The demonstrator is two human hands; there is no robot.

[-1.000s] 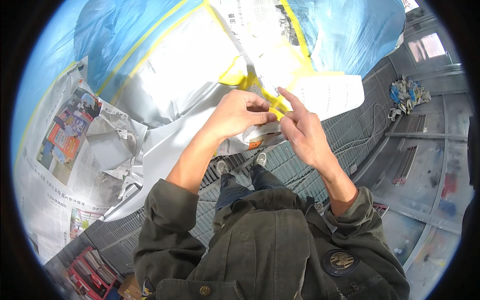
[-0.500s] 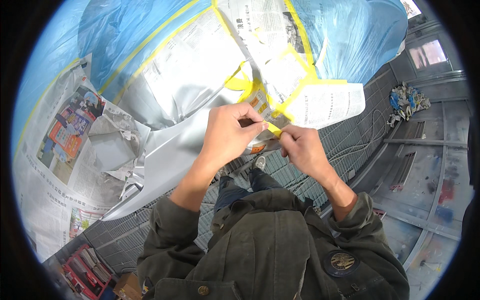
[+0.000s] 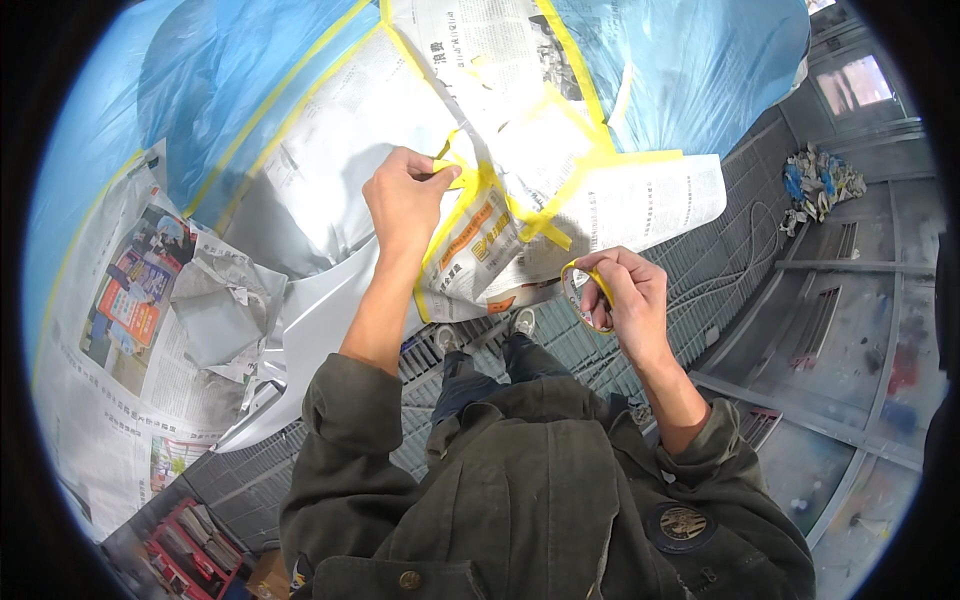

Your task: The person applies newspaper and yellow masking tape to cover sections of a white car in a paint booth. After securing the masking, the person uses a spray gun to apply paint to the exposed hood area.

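Left hand (image 3: pixel 408 200) — fingers pinching yellow tape strip (image 3: pixel 441 165) beside taped newspaper (image 3: pixel 645 205). Right hand (image 3: pixel 637 300) grips yellow tape roll (image 3: pixel 572 290), just beyond newspaper's lower edge, above grated floor (image 3: pixel 738 240); open gap between hands. Newspaper bears dense printed characters, orange blocks. Blue plastic sheeting (image 3: pixel 690 75) above; grey metal panels (image 3: pixel 862 340) at right — crumpled heap (image 3: pixel 820 185) beside them.

The left hand (image 3: pixel 404 200) has moved up to yellow tape (image 3: pixel 459 183) above centre, away from the right hand (image 3: pixel 637 300), whose tape roll (image 3: pixel 574 291) now shows.
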